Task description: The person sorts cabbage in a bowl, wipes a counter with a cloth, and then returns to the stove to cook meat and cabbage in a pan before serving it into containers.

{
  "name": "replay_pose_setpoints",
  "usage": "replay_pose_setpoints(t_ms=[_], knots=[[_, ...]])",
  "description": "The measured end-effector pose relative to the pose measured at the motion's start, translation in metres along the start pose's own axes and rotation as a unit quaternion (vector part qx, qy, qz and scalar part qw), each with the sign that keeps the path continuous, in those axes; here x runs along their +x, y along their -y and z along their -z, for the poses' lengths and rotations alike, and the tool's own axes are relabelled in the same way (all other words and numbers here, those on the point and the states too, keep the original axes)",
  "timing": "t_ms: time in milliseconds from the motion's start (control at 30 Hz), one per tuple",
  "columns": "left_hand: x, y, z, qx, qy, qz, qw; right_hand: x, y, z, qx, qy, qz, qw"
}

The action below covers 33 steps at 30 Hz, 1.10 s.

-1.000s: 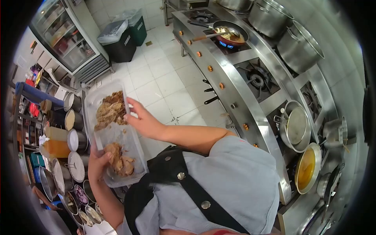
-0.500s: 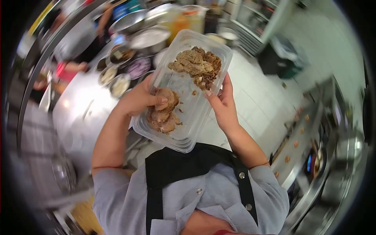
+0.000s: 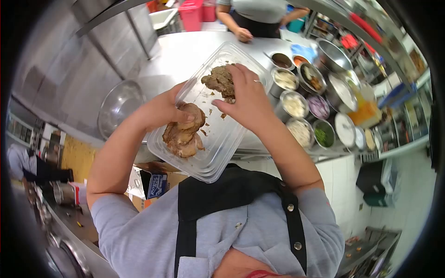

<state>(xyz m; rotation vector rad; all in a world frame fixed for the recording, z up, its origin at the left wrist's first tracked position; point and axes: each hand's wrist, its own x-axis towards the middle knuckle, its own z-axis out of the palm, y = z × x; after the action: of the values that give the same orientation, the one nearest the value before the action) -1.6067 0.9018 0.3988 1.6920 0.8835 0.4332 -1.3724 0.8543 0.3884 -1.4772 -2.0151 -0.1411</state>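
Note:
A clear plastic container (image 3: 218, 153) is held up in front of my chest, tilted, with its length running away from me. My left hand (image 3: 162, 110) grips its left side, the thumb inside pressing on slices of cooked meat (image 3: 185, 134). At the far end lies a darker, crumbly piece of cooked meat (image 3: 217, 81). My right hand (image 3: 249, 99) reaches into the container from the right, its fingers curled over that darker piece and partly hiding it. Small meat crumbs are scattered on the container's floor between the two portions.
Beyond the container stretches a steel table (image 3: 181, 51), with a large metal bowl (image 3: 121, 109) at its left. Several metal tubs of chopped ingredients, including purple onion (image 3: 318, 107) and greens (image 3: 323, 133), crowd the right. Another person's hand (image 3: 243, 34) is at the far edge. Overhead runs a metal shelf.
My view has swung left to face the steel table. My right hand has left the container's right rim and moved in over the darker meat. My left hand keeps its grip.

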Motion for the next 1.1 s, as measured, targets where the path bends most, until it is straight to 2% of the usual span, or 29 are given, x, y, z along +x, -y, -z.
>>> replay_pose_setpoints(t_ms=[100,167,233,333,467,567,600,700,733,833,967,1100], knots=[[-0.026,0.012,0.049,0.002,-0.027,0.022,0.999,0.063,0.018,-0.075,0.035,0.055,0.01,0.998],[-0.035,0.019,0.066,-0.001,-0.04,0.042,0.998,0.084,0.029,-0.099,0.061,0.098,0.012,0.993],[-0.04,0.03,0.086,0.008,-0.055,0.06,0.997,0.102,0.04,-0.113,0.091,0.15,0.015,0.984],[-0.051,0.045,0.103,-0.04,-0.091,0.059,0.993,0.124,0.05,-0.129,0.15,0.148,0.015,0.977],[-0.061,0.049,0.115,-0.128,-0.11,0.095,0.981,0.149,0.059,-0.125,0.342,0.214,-0.035,0.914],[-0.067,0.051,0.118,-0.091,-0.149,0.072,0.982,0.165,0.056,-0.133,0.579,0.296,-0.159,0.743],[-0.07,0.047,0.118,-0.077,-0.159,0.084,0.981,0.172,0.05,-0.126,0.622,0.395,-0.183,0.65],[-0.069,0.048,0.119,-0.042,-0.18,0.098,0.978,0.171,0.043,-0.134,0.712,0.408,-0.247,0.514],[-0.069,0.055,0.12,-0.032,-0.185,0.098,0.977,0.17,0.042,-0.135,0.734,0.41,-0.243,0.483],[-0.071,0.053,0.121,-0.002,-0.183,0.108,0.977,0.169,0.043,-0.141,0.722,0.429,-0.199,0.505],[-0.07,0.051,0.119,0.023,-0.195,0.138,0.971,0.168,0.049,-0.141,0.696,0.42,-0.199,0.547],[-0.067,0.054,0.121,0.016,-0.188,0.125,0.974,0.168,0.051,-0.136,0.664,0.395,-0.209,0.6]])
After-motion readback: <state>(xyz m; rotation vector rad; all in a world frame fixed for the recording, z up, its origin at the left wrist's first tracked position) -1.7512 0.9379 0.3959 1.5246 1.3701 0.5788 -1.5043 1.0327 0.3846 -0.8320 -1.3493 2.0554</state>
